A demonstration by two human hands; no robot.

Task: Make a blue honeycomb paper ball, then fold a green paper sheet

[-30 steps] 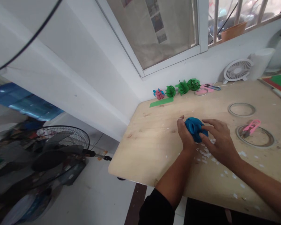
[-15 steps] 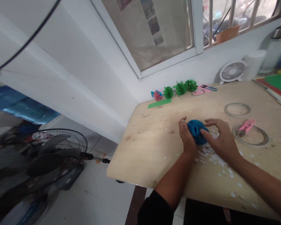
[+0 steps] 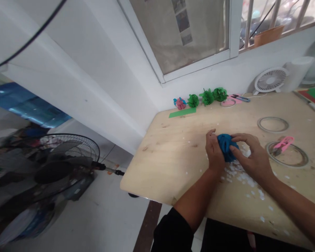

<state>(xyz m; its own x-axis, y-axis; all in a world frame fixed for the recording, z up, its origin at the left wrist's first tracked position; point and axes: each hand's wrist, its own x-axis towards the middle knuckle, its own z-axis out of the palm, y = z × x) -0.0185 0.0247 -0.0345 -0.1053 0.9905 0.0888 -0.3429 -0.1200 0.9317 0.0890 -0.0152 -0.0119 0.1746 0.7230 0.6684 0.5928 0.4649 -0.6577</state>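
Note:
A blue folded-paper ball (image 3: 226, 146) sits just above the wooden table (image 3: 173, 157), held between both of my hands. My left hand (image 3: 214, 152) cups its left side with the fingers curled round it. My right hand (image 3: 249, 157) pinches its right side with thumb and fingers. White paper scraps (image 3: 238, 175) lie on the table under and in front of my hands.
Three green paper balls (image 3: 206, 98), a pink-and-blue one (image 3: 179, 103) and a green strip (image 3: 182, 112) lie along the wall. Tape rings (image 3: 272, 124), pink snips (image 3: 283, 143), a small white fan (image 3: 271, 80) stand to the right. A floor fan (image 3: 65, 161) stands left of the table.
My hands have stayed on the blue ball, the right fingers closing a little more over it. The view shifted slightly.

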